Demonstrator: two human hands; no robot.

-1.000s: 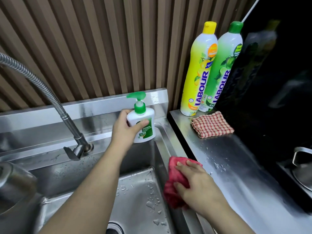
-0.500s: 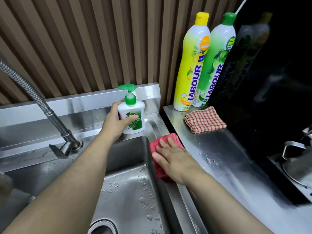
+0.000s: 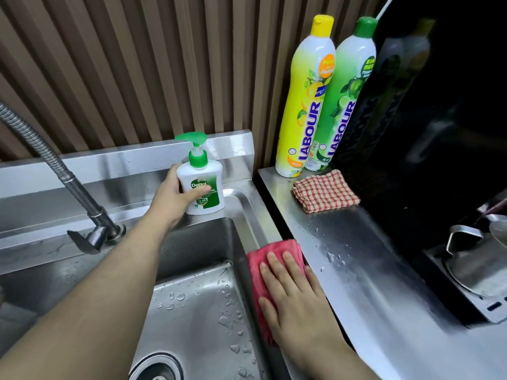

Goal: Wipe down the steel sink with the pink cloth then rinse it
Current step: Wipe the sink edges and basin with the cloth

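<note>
This is a kitchen, most likely a household one. A stainless steel sink (image 3: 192,311) with a round drain (image 3: 156,371) and water drops in its basin sits below a steel tap on a flexible metal hose (image 3: 82,193). Beside it runs a wet steel bench (image 3: 370,270) carrying a tall yellow LABOUR squeeze bottle (image 3: 304,105) with lemons on its label, a matching tall green bottle (image 3: 343,100) and a folded red-and-white checked cloth (image 3: 325,190). A white Dettol pump bottle with a green pump (image 3: 201,187) is at the sink's back ledge. At the right edge a steel cooking vessel (image 3: 472,264) sits before a glossy black panel (image 3: 439,133).
</note>
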